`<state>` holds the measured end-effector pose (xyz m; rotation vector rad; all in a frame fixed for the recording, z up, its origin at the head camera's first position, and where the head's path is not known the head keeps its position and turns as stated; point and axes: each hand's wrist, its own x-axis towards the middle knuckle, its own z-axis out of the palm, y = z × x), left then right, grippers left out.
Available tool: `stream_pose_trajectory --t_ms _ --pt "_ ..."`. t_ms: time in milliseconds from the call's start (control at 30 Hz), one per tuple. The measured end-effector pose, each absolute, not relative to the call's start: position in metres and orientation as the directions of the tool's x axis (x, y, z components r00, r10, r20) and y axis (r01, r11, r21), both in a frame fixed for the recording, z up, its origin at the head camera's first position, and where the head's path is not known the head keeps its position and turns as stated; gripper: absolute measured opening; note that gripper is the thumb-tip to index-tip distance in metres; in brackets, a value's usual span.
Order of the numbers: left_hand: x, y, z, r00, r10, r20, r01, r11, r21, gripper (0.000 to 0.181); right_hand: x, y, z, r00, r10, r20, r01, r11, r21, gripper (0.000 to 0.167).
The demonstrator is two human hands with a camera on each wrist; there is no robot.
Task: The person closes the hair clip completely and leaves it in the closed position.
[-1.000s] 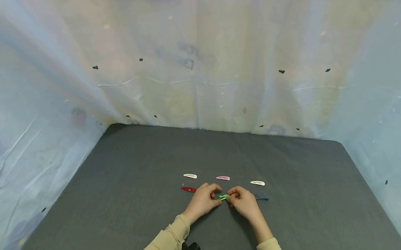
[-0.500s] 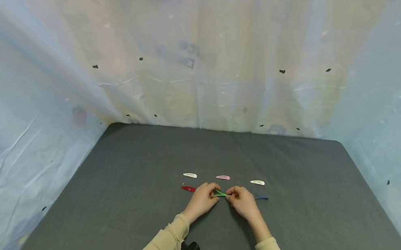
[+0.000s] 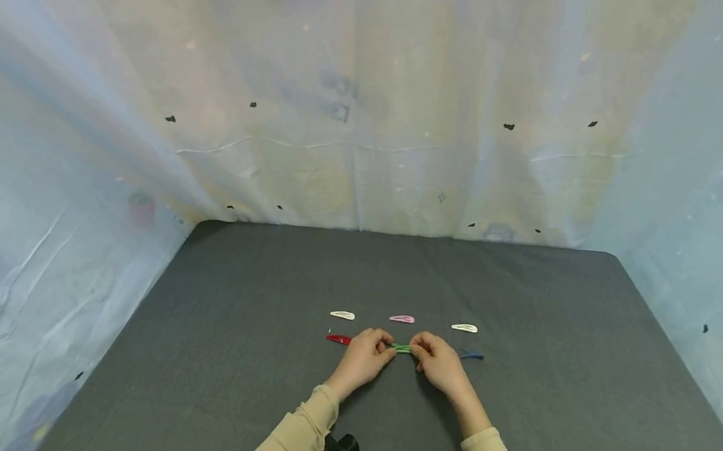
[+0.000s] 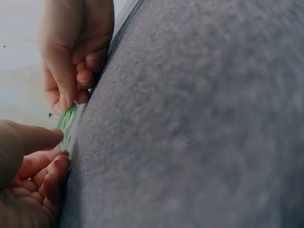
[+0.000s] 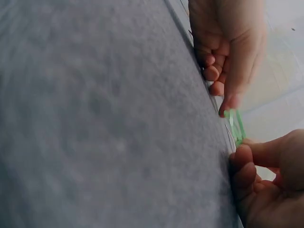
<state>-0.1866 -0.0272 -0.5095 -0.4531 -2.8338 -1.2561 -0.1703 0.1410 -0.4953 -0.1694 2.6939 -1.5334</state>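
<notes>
A green snap hair clip (image 3: pixel 401 349) is held between my two hands, low over the grey tabletop. My left hand (image 3: pixel 360 361) pinches its left end with thumb and forefinger. At the other end, the thumb and forefinger of my right hand (image 3: pixel 444 370) pinch it too. Close up in the right wrist view, the green clip (image 5: pixel 240 126) shows two thin arms standing a little apart; fingertips hide both ends. A red hair clip (image 3: pixel 338 339) lies just left of my left hand. Partly behind my right hand lies a blue hair clip (image 3: pixel 473 355).
Behind the hands lie a white hair clip (image 3: pixel 342 315), a pink hair clip (image 3: pixel 402 319) and another white hair clip (image 3: pixel 464 328) in a row. The grey table (image 3: pixel 264 274) ends at a patterned curtain (image 3: pixel 400 112) at the back and sides.
The green clip has turned from a slant to nearly level, and its arms, spread in a V half a second ago, now lie closer together. Both hands stay almost in place.
</notes>
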Motion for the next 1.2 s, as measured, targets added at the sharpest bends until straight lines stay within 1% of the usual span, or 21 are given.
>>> stream_pose_trajectory --t_ms 100,167,367,467,600,1033,1200 --pt "-0.1878 -0.0301 -0.5102 -0.957 0.269 0.108 0.254 0.6 0.759 0.017 -0.1711 0.1402 -0.4937 -0.994 -0.072 -0.081 0.037 0.472 -0.881 0.009" --pt "-0.1882 -0.0315 -0.51 -0.959 0.268 0.088 0.231 0.565 0.792 0.016 -0.1718 0.14 -0.4945 -0.992 -0.052 -0.115 0.078 0.465 -0.882 0.009" --pt "-0.1897 -0.0312 -0.5093 -0.966 0.257 -0.025 0.09 0.425 0.901 0.013 -0.1749 0.1403 -0.4983 -0.991 -0.015 -0.136 0.112 0.476 -0.872 0.013" --pt "-0.1901 -0.031 -0.5094 -0.965 0.25 -0.08 0.016 0.362 0.932 0.013 -0.1748 0.1405 -0.499 -0.989 -0.036 -0.142 0.109 0.47 -0.876 0.014" --pt "-0.1898 -0.0319 -0.5081 -0.961 0.245 -0.127 -0.045 0.314 0.948 0.014 -0.1729 0.1409 -0.4961 -0.982 -0.064 -0.177 0.133 0.431 -0.892 0.015" --pt "-0.1886 -0.0329 -0.503 -0.951 0.26 -0.166 -0.097 0.258 0.961 0.017 -0.1741 0.1481 -0.4949 -0.954 -0.201 -0.221 0.154 0.3 -0.941 0.018" --pt "-0.1878 -0.0326 -0.5016 -0.962 0.229 -0.149 -0.098 0.218 0.971 0.019 -0.1725 0.1486 -0.4929 -0.955 -0.198 -0.221 0.169 0.247 -0.954 0.02"
